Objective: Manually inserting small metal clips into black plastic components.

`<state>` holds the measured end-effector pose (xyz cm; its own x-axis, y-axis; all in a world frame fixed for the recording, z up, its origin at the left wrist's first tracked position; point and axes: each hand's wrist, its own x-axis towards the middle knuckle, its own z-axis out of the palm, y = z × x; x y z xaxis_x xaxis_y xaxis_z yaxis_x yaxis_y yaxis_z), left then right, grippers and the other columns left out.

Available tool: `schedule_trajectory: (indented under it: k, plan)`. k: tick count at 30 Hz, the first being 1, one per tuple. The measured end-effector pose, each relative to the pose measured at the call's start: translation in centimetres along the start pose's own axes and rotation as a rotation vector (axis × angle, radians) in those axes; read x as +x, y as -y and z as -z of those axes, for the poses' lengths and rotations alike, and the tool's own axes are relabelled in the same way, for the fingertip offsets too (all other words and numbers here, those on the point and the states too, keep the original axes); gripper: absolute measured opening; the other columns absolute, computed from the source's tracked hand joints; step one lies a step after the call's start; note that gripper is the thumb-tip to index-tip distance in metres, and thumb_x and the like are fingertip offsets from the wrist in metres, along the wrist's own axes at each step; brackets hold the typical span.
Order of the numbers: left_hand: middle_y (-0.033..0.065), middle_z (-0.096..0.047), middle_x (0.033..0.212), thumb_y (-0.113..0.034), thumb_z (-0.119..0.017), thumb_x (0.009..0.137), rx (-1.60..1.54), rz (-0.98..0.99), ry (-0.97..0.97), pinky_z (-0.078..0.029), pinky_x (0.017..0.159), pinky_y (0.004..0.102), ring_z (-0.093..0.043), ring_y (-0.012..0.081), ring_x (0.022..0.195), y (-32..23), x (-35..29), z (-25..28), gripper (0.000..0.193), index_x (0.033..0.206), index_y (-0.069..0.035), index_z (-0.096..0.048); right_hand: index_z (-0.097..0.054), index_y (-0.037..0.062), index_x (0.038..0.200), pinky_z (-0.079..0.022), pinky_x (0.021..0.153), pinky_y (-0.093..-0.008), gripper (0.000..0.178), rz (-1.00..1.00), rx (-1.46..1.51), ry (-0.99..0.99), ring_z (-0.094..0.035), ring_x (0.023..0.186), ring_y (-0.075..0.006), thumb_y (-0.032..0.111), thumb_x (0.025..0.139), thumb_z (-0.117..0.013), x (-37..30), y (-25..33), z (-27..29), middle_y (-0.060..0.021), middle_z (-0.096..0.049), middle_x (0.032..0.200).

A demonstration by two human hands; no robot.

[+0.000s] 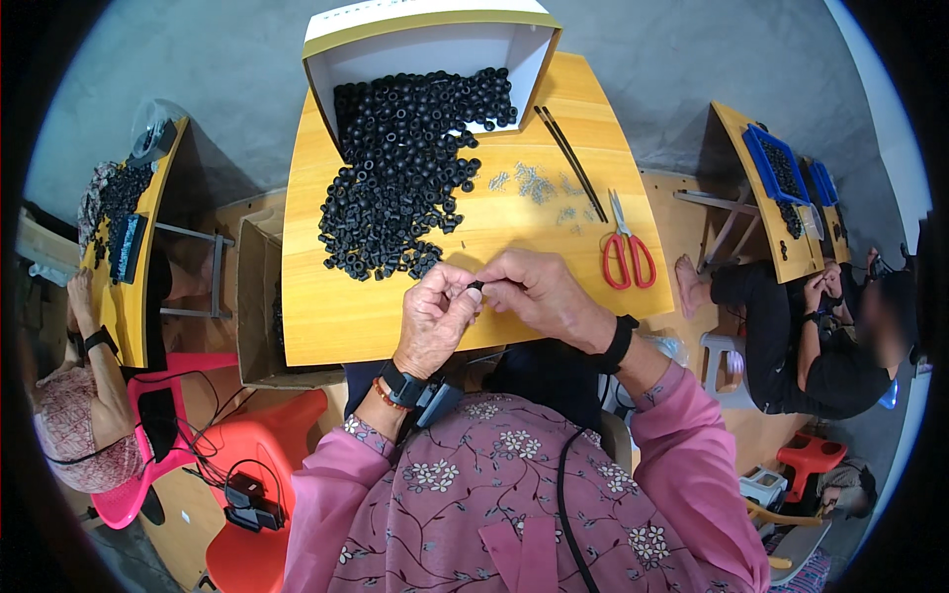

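Observation:
Above the near edge of the yellow table, my two hands meet fingertip to fingertip. My left hand is closed in a pinch around a small black plastic or rubber piece. The thumb and forefinger of my right hand press together at the piece's other side; finer detail is hidden by the fingers. Beyond my left hand spreads a heap of small black ring-shaped parts, spilling from a tipped white box. Small silvery metal bits lie scattered farther off, to the right of the heap.
Red-handled scissors lie on the right of the table, with two thin dark sticks behind them. A cardboard carton stands at the table's left side. Other people work at tables on both sides; a red chair is at lower left.

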<state>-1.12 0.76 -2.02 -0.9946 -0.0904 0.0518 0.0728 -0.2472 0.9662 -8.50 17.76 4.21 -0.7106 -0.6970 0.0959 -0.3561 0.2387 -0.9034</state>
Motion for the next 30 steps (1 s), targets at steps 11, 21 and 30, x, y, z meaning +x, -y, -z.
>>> schedule_trajectory:
  k: [11,21,30]
  plan:
    - [0.0033,-0.066,0.086,-0.006,-0.065,0.097,-0.094,0.049,-0.022,-0.053,0.064,0.0227,-0.063,0.0092,0.072,0.1,0.0,0.0,0.01,0.105,0.0,-0.06,-0.067,0.0026,0.106,-0.05,0.065,-0.0396,0.021,0.318,-0.279,-0.073,-0.062,0.077,-0.0311,-0.001,0.085,-0.066,0.0,0.2,0.1,-0.0117,-0.059,0.081]
    - [0.0044,-0.067,0.085,-0.001,-0.064,0.095,-0.172,0.025,-0.007,-0.055,0.063,0.0234,-0.066,0.0103,0.07,0.4,0.1,0.2,0.006,0.101,0.0,-0.061,-0.069,0.0036,0.1,-0.051,0.064,-0.037,0.017,0.285,-0.231,-0.107,-0.063,0.074,-0.0284,-0.001,0.084,-0.066,-0.3,-0.2,-0.4,-0.0103,-0.059,0.082]
    - [0.0028,-0.063,0.076,0.003,-0.06,0.093,-0.146,0.073,-0.052,-0.048,0.055,0.0212,-0.059,0.0066,0.06,-0.1,0.3,0.3,0.008,0.096,-0.003,-0.056,-0.068,0.0039,0.104,-0.05,0.062,-0.0343,0.017,0.263,-0.109,-0.118,-0.062,0.072,-0.025,0.003,0.087,-0.069,-0.1,-0.2,-0.6,-0.009,-0.059,0.083]
